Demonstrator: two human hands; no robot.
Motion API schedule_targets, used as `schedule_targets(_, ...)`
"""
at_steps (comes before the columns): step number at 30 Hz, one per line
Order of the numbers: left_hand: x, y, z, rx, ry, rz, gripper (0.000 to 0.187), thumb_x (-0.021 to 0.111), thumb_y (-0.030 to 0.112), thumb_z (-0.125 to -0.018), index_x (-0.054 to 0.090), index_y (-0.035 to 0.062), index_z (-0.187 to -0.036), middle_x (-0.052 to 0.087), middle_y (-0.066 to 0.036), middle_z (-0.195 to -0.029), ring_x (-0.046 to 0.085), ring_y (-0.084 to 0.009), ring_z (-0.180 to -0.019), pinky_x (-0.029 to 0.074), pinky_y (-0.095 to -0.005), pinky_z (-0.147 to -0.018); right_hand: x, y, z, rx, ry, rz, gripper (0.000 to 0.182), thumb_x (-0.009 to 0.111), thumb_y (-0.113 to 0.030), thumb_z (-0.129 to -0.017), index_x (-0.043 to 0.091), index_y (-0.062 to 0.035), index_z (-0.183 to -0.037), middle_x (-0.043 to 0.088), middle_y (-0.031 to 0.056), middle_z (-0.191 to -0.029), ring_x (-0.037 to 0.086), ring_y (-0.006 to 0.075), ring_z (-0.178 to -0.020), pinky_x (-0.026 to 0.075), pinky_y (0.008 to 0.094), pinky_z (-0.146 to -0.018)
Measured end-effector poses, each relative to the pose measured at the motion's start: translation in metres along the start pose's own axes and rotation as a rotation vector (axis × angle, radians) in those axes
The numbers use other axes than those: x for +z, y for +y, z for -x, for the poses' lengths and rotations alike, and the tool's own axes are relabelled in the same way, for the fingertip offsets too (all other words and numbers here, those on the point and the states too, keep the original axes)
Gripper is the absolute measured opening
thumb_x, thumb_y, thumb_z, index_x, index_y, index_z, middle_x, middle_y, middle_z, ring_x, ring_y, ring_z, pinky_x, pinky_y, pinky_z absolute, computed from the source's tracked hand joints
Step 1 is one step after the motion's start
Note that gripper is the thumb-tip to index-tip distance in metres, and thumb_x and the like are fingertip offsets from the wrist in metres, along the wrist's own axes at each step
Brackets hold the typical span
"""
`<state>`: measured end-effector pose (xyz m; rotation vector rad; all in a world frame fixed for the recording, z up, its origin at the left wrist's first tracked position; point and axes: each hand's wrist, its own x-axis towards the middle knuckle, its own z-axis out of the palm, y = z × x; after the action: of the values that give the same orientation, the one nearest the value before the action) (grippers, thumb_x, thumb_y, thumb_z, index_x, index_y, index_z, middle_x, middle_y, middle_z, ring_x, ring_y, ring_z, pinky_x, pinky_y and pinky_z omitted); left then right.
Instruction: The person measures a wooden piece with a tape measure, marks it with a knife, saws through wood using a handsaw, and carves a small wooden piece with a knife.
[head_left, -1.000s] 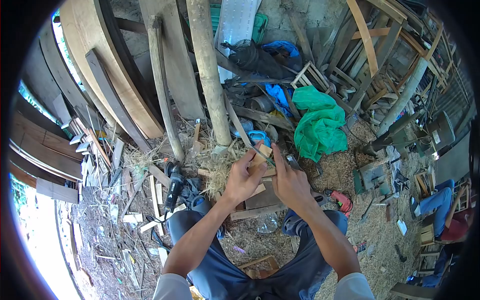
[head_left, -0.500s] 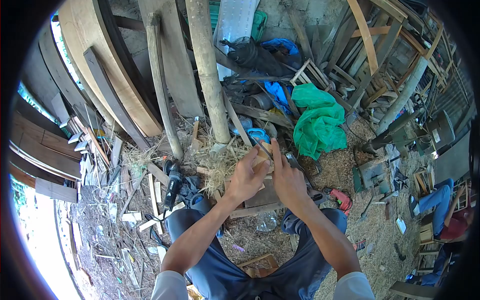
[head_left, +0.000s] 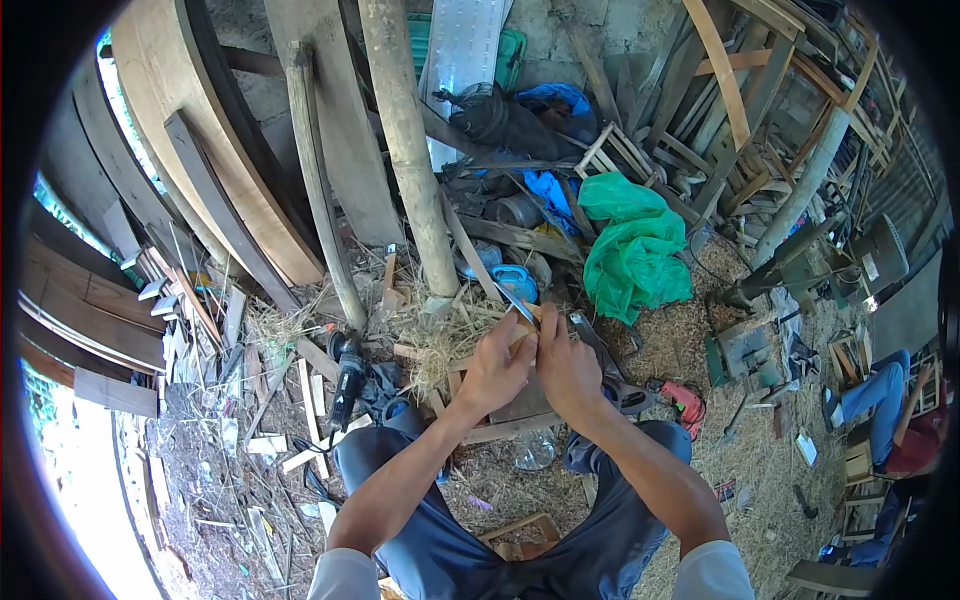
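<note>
We see a dirt floor littered with sawdust and straw. On it lie a black angle grinder, scattered wood offcuts, a red power tool, a crumpled green tarp and, towards the far wall, what seems a blue container, half hidden.

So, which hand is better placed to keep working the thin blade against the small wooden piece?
The right hand, probably. Its fingers sit beside the thin blade, which sticks up between both hands. The left hand wraps the small wooden piece, so it seems busy steadying it.
</note>
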<state>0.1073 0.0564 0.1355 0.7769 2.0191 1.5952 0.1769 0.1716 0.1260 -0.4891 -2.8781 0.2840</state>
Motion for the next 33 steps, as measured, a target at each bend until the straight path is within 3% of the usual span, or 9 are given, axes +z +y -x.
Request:
schedule_targets(5, 0.004, 0.002, 0.003, -0.113, -0.041, 0.152, 0.024, 0.05, 0.018, -0.101, 0.048, 0.0021, -0.118, 0.045, 0.002, -0.055, 0.043, -0.0069, -0.044, 0.032, -0.0257, -0.041, -0.002, -0.002, 0.002, 0.027, -0.002, -0.034, 0.034, 0.054, -0.017, -0.092, 0.04, -0.0005, -0.118, 0.061, 0.0174, -0.098, 0.068, 0.0358, -0.062, 0.055, 0.0447, -0.049)
schedule_targets(8, 0.007, 0.005, 0.003, -0.217, -0.065, 0.286, 0.029, 0.048, 0.018, -0.102, 0.047, 0.0016, -0.125, 0.044, 0.002, -0.057, 0.043, -0.0068, -0.044, 0.033, -0.026, -0.041, 0.0, 0.002, 0.002, 0.018, 0.002, -0.082, 0.035, 0.054, -0.015, -0.092, 0.039, -0.0001, -0.12, 0.06, 0.0183, -0.098, 0.067, 0.0378, -0.064, 0.056, 0.0467, -0.051)
schedule_targets(12, 0.007, 0.012, 0.004, -0.202, -0.03, 0.259, 0.036, 0.047, 0.018, -0.102, 0.043, 0.0017, -0.133, 0.047, 0.001, -0.058, 0.045, -0.0077, -0.046, 0.035, -0.0267, -0.042, -0.007, 0.001, 0.002, 0.014, 0.056, -0.162, 0.036, 0.053, -0.014, -0.092, 0.038, -0.0007, -0.122, 0.06, 0.0186, -0.1, 0.067, 0.0395, -0.066, 0.056, 0.0484, -0.054)
schedule_targets(14, 0.006, 0.016, 0.004, -0.123, -0.019, 0.062, 0.04, 0.047, 0.018, -0.102, 0.04, 0.0024, -0.139, 0.049, -0.001, -0.06, 0.047, -0.0086, -0.046, 0.037, -0.0277, -0.043, -0.009, 0.002, 0.001, -0.04, 0.032, -0.142, 0.039, 0.053, -0.015, -0.092, 0.036, -0.0013, -0.125, 0.06, 0.0187, -0.101, 0.067, 0.0403, -0.066, 0.056, 0.0494, -0.056)
schedule_targets(24, 0.003, 0.016, 0.002, -0.179, -0.043, -0.003, 0.038, 0.048, 0.017, -0.101, 0.043, 0.0057, -0.137, 0.052, -0.004, -0.062, 0.051, -0.0105, -0.048, 0.04, -0.0293, -0.046, -0.003, -0.001, -0.002, 0.053, -0.093, -0.156, 0.024, 0.05, -0.014, -0.094, 0.037, -0.0045, -0.111, 0.06, 0.022, -0.099, 0.067, 0.0425, -0.069, 0.056, 0.0499, -0.055)
schedule_targets(26, 0.002, 0.026, 0.004, -0.191, -0.06, -0.079, 0.05, 0.047, 0.018, -0.1, 0.034, -0.0024, -0.144, 0.061, -0.015, -0.079, 0.058, -0.019, -0.051, 0.047, -0.0348, -0.052, -0.003, 0.001, 0.0, 0.071, -0.102, -0.208, 0.034, 0.05, -0.014, -0.094, 0.034, -0.0027, -0.122, 0.061, 0.0243, -0.095, 0.066, 0.0455, -0.072, 0.055, 0.0528, -0.059)
schedule_targets(33, -0.006, 0.006, 0.001, -0.041, -0.033, 0.251, 0.051, 0.047, 0.016, -0.101, 0.031, 0.0011, -0.147, 0.058, -0.007, -0.077, 0.051, -0.0103, -0.05, 0.043, -0.0282, -0.047, -0.02, 0.004, -0.007, -0.039, -0.047, -0.617, 0.056, 0.05, -0.003, -0.092, 0.024, -0.0008, -0.141, 0.064, 0.0264, -0.091, 0.063, 0.0482, -0.078, 0.05, 0.0532, -0.066)
